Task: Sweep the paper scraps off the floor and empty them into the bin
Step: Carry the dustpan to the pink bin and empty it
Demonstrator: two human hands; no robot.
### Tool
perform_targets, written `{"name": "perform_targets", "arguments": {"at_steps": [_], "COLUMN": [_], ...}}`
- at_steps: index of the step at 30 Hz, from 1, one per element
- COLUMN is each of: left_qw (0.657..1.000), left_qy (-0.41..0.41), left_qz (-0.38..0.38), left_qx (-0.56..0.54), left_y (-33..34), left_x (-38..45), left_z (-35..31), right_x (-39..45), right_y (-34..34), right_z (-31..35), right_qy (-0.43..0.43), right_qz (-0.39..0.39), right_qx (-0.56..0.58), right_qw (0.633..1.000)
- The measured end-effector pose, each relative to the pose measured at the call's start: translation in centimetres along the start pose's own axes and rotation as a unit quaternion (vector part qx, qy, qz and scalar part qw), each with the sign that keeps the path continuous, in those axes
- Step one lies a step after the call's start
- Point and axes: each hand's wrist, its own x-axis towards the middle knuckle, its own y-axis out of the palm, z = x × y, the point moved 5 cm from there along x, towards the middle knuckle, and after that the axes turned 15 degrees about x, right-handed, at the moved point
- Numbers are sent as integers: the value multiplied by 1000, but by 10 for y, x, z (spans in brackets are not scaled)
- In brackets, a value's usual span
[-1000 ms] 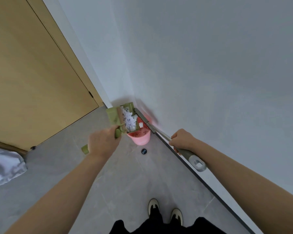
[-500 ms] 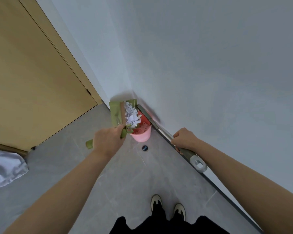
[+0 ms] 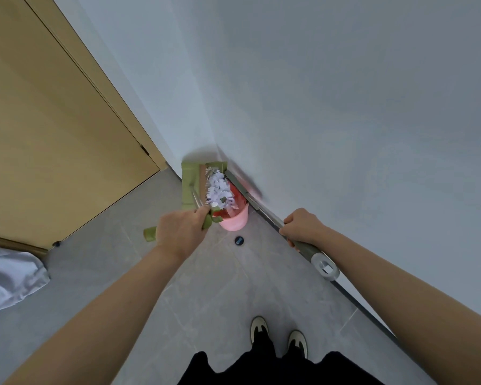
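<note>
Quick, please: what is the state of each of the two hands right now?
Left hand: closed, gripping the green dustpan handle.
Right hand: closed, gripping the broom handle.

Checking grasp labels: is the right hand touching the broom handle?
Touching. The head view shows the right hand with fingers curled round the broom handle, which emerges on both sides of the fist.

- Floor (image 3: 211, 290): grey tiles with pale veining and thin joints.
- Pink bin (image 3: 235, 220): stands in the wall corner.
- Small dark round object (image 3: 239, 240): just beside the bin.
- Two shoes (image 3: 278, 336): side by side, near edge.
- Pale cloth (image 3: 9, 282): left edge; whether it touches the floor cannot be told.
</note>
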Motion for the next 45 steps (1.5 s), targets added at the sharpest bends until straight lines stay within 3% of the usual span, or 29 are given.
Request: {"name": "perform_targets", "arguments": {"at_steps": [16, 23, 45], "left_qw": [998, 995, 991], "left_qy": [41, 77, 116], "left_qz": [6, 44, 34], "left_qx": [42, 38, 63], "left_y": [-8, 4, -12], "left_x": [6, -10, -17], "left_z": [-11, -24, -33], "right_x": [-3, -4, -8], "right_y": [-2, 0, -2], "right_z": [-8, -16, -22], "right_qy": [3, 16, 18], "right_qz": [-5, -12, -11], "right_qx": [23, 43, 57], "right_qw": [1000, 999, 998]}}
